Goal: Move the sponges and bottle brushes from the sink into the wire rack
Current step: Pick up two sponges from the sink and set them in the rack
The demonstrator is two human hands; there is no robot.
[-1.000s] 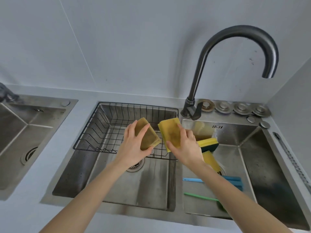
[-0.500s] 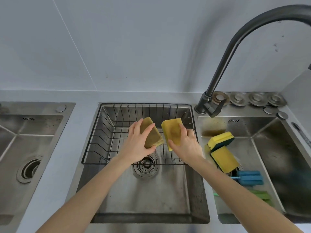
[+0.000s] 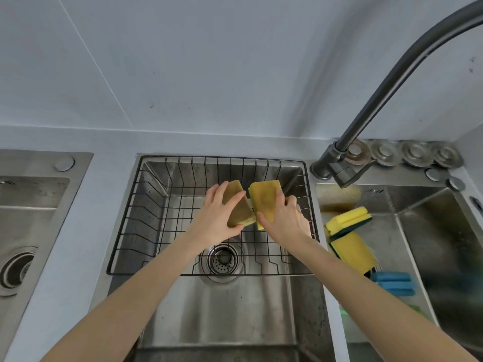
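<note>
Head view: left hand (image 3: 218, 218) clamped on a brownish sponge (image 3: 239, 205), right hand (image 3: 283, 220) clamped on a yellow sponge (image 3: 265, 198), both over the wire rack (image 3: 162, 223), edges perhaps touching; more sponges (image 3: 349, 220) in the right basin.

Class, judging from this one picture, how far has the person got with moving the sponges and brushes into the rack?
Done: nothing lies loose in the rack yet. In hand: the left hand and right hand each hold a worn sponge over it. Left: two yellow sponges, a blue brush and something green, largely hidden, in the right basin.
</note>
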